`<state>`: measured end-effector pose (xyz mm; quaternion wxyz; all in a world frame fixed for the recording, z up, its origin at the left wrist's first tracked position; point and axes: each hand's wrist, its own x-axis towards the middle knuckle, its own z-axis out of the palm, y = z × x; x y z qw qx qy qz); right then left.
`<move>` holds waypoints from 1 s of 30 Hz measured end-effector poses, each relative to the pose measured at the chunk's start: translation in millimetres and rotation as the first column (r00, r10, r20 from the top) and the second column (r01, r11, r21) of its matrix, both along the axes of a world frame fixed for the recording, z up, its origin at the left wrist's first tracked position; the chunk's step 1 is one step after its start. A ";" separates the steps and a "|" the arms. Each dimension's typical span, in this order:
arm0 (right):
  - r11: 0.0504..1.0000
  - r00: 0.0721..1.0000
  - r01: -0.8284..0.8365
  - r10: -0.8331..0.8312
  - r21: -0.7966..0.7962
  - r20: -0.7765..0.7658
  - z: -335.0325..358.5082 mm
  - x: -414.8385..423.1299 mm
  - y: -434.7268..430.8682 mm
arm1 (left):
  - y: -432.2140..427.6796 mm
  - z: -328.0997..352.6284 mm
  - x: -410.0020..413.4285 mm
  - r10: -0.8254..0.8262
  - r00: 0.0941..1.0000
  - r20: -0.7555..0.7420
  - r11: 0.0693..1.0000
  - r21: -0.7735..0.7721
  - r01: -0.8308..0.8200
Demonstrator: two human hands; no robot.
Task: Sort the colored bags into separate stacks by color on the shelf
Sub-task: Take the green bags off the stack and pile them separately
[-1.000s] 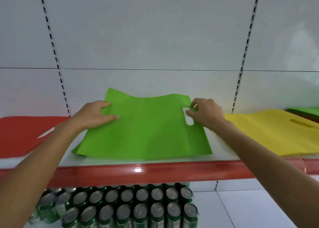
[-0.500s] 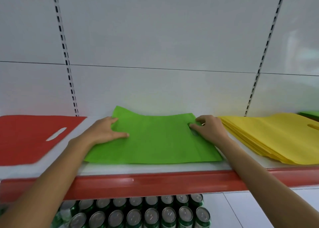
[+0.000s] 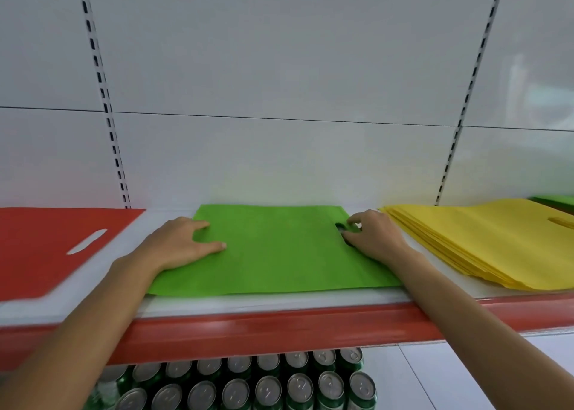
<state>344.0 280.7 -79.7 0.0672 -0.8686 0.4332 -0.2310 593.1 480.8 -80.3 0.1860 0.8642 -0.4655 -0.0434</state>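
Where the green bag (image 3: 279,251) lies flat at the middle of the shelf (image 3: 279,325), I log two hands on it. My left hand (image 3: 183,245) presses its left edge with straight fingers, and my right hand (image 3: 372,238) curls its fingers into the handle cut-out. One red bag (image 3: 46,248) lies left, apart. One yellow stack (image 3: 484,242) lies right, its layers too many to count. A second green pile (image 3: 556,200) sits far right. Cans (image 3: 248,388) stand below in two visible rows.
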 end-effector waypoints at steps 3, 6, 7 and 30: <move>0.999 1.000 0.009 -0.008 0.031 -0.010 -2.7 0.4 0.1 | 2.9 -1.8 1.1 0.007 0.999 0.047 1.000 0.024 -0.008; 0.999 1.000 0.009 -0.009 0.046 -0.009 -5.2 2.9 -0.9 | 6.1 0.4 0.6 0.007 0.996 0.087 0.998 0.069 -0.013; 0.999 1.000 0.007 -0.007 0.048 -0.001 -5.8 4.3 -0.9 | 8.0 1.5 0.8 0.000 0.996 0.090 0.997 0.082 -0.008; 0.994 0.986 0.107 -0.102 -0.032 0.128 57.6 -305.4 -101.1 | -141.8 42.8 -316.2 -0.238 0.938 0.253 0.950 -0.141 0.280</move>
